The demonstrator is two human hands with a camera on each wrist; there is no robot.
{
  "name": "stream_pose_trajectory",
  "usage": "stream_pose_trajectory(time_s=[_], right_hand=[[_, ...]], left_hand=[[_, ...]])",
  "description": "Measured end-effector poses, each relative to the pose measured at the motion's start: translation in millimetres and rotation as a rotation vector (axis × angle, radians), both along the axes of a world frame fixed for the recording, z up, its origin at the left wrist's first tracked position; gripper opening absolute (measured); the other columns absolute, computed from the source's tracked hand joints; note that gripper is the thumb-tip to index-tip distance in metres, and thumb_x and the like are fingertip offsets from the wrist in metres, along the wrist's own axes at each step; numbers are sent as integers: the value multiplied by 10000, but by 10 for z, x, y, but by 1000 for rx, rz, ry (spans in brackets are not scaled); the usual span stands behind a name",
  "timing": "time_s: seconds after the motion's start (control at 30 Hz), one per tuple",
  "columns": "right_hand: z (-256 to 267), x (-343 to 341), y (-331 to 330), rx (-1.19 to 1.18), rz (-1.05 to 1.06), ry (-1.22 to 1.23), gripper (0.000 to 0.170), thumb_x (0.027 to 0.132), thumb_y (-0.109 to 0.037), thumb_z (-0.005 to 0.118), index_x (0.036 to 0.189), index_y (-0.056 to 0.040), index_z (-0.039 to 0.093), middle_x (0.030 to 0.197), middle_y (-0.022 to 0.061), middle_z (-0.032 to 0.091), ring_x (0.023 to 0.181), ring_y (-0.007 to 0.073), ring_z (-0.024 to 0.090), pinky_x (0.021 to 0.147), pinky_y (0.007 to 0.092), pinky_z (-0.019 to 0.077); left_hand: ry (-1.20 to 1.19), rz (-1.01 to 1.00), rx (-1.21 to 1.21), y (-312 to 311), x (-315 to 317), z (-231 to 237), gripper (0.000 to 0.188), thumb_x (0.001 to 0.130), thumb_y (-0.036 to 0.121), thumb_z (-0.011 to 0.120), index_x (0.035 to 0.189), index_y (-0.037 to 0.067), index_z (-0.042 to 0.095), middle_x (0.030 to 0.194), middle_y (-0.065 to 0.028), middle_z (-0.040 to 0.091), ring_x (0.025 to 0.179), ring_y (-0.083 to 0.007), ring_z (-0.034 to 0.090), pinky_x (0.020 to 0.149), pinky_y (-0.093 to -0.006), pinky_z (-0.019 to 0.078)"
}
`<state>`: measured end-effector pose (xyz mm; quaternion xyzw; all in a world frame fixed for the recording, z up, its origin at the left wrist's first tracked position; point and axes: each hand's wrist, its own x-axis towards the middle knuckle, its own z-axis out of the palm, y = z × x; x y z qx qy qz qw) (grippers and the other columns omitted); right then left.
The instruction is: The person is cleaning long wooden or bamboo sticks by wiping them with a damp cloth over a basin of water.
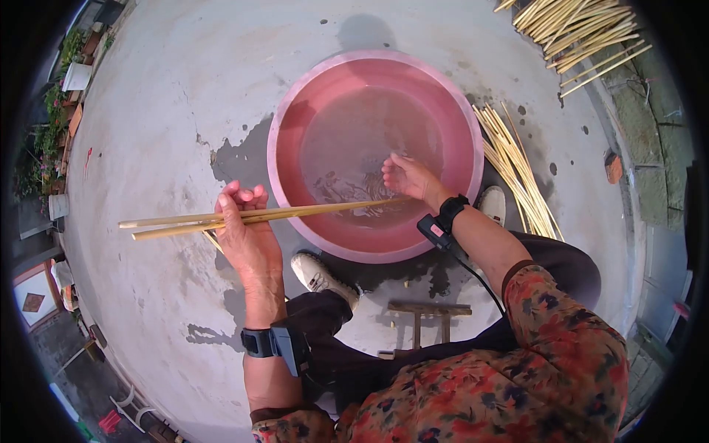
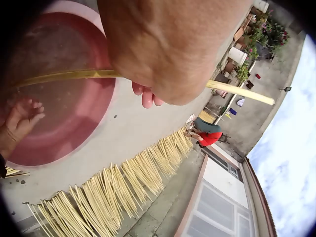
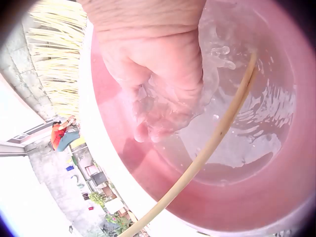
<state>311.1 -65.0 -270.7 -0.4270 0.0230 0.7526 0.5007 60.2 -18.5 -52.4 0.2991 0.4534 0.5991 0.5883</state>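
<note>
We grip the pale sticks (image 1: 317,210) in our left hand (image 1: 249,247), thumb across them, their long axis crossing the pink basin's (image 1: 274,159) near-left rim toward our right hand (image 1: 415,180), beside their far end, its wet fingers loosely curved, grasping no stick.

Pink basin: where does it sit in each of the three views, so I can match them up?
Head: the pink basin is whole, upper centre.
Left wrist: upper left, cut off by the picture's edge.
Right wrist: large, across the centre and right, partly behind the right hand.
Shared landmark: that same hand, seen against the basin in all three.
</note>
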Motion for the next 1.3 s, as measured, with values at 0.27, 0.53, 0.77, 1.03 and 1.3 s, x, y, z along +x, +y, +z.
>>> stream_pose_trajectory(time_s=[0.27,0.53,0.77,1.03,1.3], right_hand=[[2367,-1248,410,1253,321,-940,201,852,-170,482,993,-34,527,909,96,526,914,227,519,793,326,433],[1941,-1267,193,1336,180,-1459,385,719,-68,602,1082,-110,479,944,96,509,909,276,503,778,374,420],[1443,-878,45,1047,562,-1556,214,811,-158,508,1013,-92,482,848,104,535,786,306,546,636,387,444],[1552,-865,85,1067,417,-1589,213,808,-230,521,964,-85,505,839,107,559,762,297,558,642,393,433],[2270,-1349,341,1067,512,-1001,222,837,-252,502,901,-41,526,731,82,567,679,203,545,631,321,420]], left_hand=[[-177,-188,4,58,142,-15,306,908,263,375,1122,51,432,1118,-146,485,1079,-276,453,929,-380,363],[-316,-233,-16,26,147,63,427,897,427,326,898,37,501,1126,-174,492,1116,-302,417,938,-417,337],[-225,-129,114,49,-50,339,403,889,225,442,1173,-35,323,1059,-187,504,1046,-299,489,862,-406,446],[-226,-36,167,105,-270,393,310,907,202,391,1108,-35,399,1027,-175,523,1032,-299,500,891,-407,437],[-207,-235,331,42,-240,572,379,911,208,355,1196,-42,338,1232,-234,385,1182,-320,359,991,-426,313]])
